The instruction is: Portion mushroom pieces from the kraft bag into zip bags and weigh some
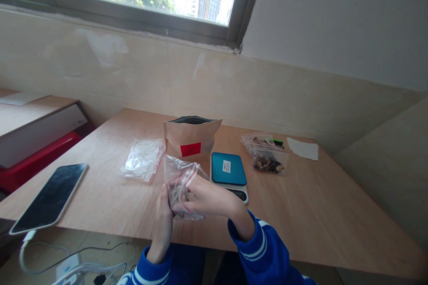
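Blue sleeves with white stripes (264, 249) rise from the bottom of the view, reaching over the near edge of a pale plywood table (310, 227). Far left, a black smartphone with a pale rim (50, 197) lies close to that edge, with a white charging cable (25, 249) dropping from its lower end; a tug on the cable could drag it off. Next along, a crumpled clear plastic bag (143, 160) lies flat beside a kraft-paper pouch with a red label (190, 140), which stands with its dark-lined mouth open and looks easy to topple if bumped.

The hands are together and clamped: the left hand (162, 218) stands upright against the bag, and the right hand (209, 196) crosses over to pinch it. Between them, above the table, is a clear zip-top bag with red-edged seal (182, 173), holding dark pieces. Fingers hide most of its contents, and whether the seal is closed cannot be told; if it is open, a slack grip could spill them.

To the right, a teal-topped digital scale (229, 169) sits just past the right wrist, where a careless swing could knock it; its display is partly hidden and unreadable. Beyond lie a second zip-top bag of dark brown pieces (267, 160), with a green scrap too small to identify, and a white paper slip (303, 148).
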`<state>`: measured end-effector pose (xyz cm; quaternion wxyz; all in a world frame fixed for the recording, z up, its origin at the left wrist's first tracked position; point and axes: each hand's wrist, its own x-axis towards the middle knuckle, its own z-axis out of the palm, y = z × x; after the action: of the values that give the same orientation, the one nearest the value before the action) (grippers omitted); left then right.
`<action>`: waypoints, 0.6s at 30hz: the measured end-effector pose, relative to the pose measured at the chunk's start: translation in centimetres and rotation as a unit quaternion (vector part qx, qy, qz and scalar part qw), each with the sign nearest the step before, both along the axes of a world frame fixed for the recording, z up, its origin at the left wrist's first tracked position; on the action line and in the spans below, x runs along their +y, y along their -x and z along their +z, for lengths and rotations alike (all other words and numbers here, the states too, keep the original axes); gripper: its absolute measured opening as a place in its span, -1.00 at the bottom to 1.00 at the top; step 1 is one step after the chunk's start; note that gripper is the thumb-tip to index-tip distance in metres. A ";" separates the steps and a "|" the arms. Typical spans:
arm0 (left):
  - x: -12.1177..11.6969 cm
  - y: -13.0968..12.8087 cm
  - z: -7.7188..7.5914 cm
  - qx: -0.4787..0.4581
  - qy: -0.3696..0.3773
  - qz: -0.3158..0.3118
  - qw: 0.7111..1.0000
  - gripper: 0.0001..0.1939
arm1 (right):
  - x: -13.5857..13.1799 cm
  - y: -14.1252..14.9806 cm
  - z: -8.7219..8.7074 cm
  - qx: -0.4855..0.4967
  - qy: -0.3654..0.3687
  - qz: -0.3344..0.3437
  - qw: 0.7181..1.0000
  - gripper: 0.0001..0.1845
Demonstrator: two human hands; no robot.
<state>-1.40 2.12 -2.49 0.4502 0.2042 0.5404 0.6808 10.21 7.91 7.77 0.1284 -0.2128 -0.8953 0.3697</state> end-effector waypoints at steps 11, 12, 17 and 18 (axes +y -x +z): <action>-0.4 0.3 0.8 0.011 -0.006 -0.013 1.000 -0.38 | -0.5 -1.0 -0.5 0.019 0.074 -0.049 0.996 -0.54; -0.4 0.2 0.9 0.004 -0.007 -0.010 1.000 -0.40 | -0.6 -1.1 -0.6 0.012 0.082 -0.052 0.995 -0.54; -0.3 0.1 1.3 -0.004 0.005 -0.001 1.000 -0.46 | -0.5 -1.7 -0.9 0.006 0.107 -0.102 0.989 -0.55; -0.3 0.2 1.1 -0.006 0.006 -0.002 1.000 -0.44 | -0.5 -1.9 -0.9 0.007 0.112 -0.113 0.987 -0.59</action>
<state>-1.55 1.82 -1.35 0.4558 0.1985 0.5417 0.6778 12.09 7.42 6.89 0.1512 -0.3230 -0.8176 0.4520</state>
